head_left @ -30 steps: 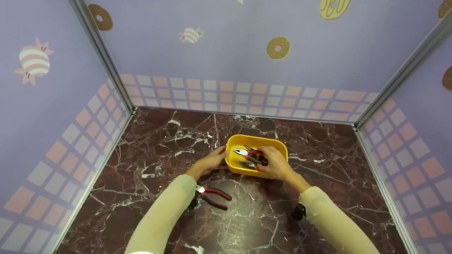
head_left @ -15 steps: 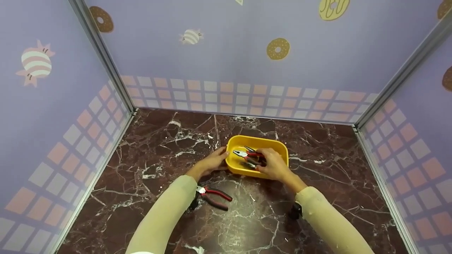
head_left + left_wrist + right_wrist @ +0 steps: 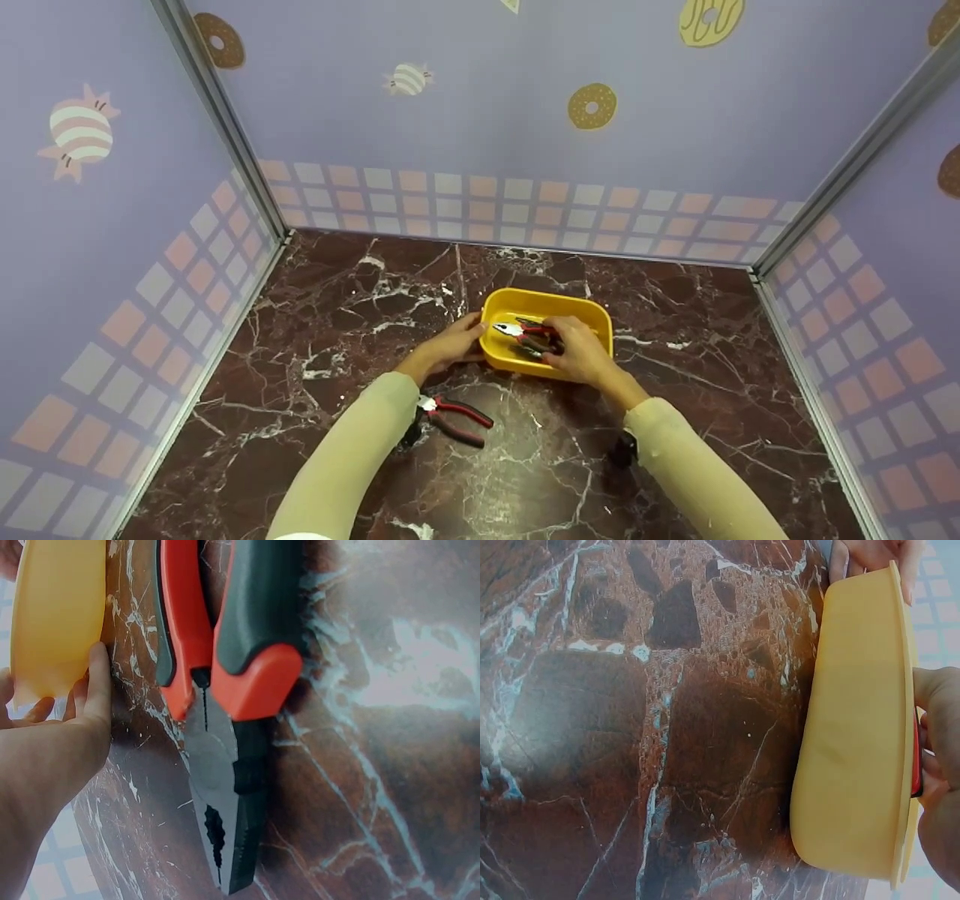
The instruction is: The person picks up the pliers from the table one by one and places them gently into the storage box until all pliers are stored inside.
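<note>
My left hand [image 3: 448, 346] holds the left end of a yellow plastic box [image 3: 577, 304], its fingers round the end wall and the thumb at the rim. Inside the box lie several pliers with red and black handles; one has a bright silver head [image 3: 508, 328]. My right hand [image 3: 581, 349] reaches over the near rim and grips plier handles; how many it holds is hidden. A red handle [image 3: 916, 757] shows by its fingers in the right wrist view. Combination pliers [image 3: 456, 421] lie on the surface beside my left forearm, and loom large in the left wrist view.
Dark red marble-patterned flooring [image 3: 337, 300] with white veins lies under everything. Purple panels with printed sweets and doughnuts [image 3: 592, 106] stand on the left, back and right, joined by grey metal posts [image 3: 247, 150]. Black wrist gear [image 3: 624, 450] sits by the right cuff.
My right hand has sunk slightly in the box, and the pliers under it have shifted a little. The left hand, the box and the pliers outside it stay in place.
</note>
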The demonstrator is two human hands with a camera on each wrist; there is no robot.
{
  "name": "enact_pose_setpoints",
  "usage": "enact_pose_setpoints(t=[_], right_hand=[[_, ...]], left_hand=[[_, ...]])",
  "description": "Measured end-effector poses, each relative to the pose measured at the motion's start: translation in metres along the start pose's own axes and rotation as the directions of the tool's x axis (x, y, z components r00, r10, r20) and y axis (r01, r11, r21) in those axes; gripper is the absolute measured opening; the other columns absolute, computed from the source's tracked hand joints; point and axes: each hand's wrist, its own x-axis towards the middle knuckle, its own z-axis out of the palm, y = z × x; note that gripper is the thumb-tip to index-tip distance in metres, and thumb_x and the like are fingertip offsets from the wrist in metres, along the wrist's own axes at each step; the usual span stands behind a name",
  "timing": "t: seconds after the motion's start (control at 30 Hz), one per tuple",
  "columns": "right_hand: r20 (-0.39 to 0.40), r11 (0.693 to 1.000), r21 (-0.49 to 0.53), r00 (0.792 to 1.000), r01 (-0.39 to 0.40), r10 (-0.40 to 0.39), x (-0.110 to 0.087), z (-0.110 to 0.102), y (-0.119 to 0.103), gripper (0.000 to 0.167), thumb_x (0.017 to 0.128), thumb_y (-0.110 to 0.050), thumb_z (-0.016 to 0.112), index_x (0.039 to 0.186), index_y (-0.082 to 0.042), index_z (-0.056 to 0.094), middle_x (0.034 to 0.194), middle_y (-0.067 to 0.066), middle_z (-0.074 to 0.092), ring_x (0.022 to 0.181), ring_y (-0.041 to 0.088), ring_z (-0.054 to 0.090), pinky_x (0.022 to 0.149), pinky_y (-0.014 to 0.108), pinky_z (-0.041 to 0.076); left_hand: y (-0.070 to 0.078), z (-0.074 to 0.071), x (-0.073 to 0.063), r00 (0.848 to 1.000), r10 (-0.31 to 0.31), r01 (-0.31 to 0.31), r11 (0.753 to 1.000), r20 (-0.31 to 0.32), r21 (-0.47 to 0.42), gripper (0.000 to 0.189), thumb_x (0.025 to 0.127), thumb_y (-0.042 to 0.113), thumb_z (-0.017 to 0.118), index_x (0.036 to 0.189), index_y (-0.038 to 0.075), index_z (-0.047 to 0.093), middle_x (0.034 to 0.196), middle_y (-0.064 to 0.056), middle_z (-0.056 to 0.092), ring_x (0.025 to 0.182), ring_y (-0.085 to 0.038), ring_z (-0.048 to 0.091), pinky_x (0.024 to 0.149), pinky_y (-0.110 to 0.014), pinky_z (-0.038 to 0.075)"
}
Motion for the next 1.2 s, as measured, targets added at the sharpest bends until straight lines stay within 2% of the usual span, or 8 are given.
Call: enact_pose_setpoints(t=[0.47,0.7,1.2], right_hand=[[0.042,0.998,-0.049,0.999,0.030,-0.028,0.0032,-0.0030,-0.0040,0.053,0.082,-0.012,0.090,0.127,0.003,0.067,0.122,0.023,0.068,0.116,0.041,0.063,0.101,0.057,0.053],[0.063,0.995,-0.087,0.997,0.046,-0.041,0.0045,-0.0012,-0.0034,0.055,0.082,-0.013,0.091,0.128,0.005,0.066,0.120,0.023,0.068,0.113,0.040,0.063,0.101,0.056,0.053],[0.046,0.999,-0.046,0.999,0.011,-0.009,0.0025,0.0014,-0.0015,0.057,0.086,-0.016,0.089,0.132,0.007,0.065,0.126,0.024,0.066,0.118,0.040,0.060,0.106,0.056,0.051]], left_hand=[[-0.0006,-0.0009,-0.0013,1.000,0.004,-0.004,1.000,-0.004,-0.003,0.055,0.117,0.020,0.039,0.167,0.002,0.023,0.160,-0.027,0.041,0.139,-0.041,0.053,0.111,-0.052,0.053],[0.0015,-0.0013,-0.0013,1.000,-0.019,0.019,1.000,0.013,0.017,0.056,0.117,0.024,0.042,0.167,0.006,0.025,0.159,-0.024,0.044,0.138,-0.038,0.055,0.111,-0.050,0.053],[0.0016,-0.0007,-0.0002,1.000,-0.014,0.014,1.000,0.011,0.001,0.053,0.118,0.022,0.038,0.166,0.003,0.026,0.156,-0.027,0.047,0.136,-0.040,0.057,0.112,-0.051,0.052]])
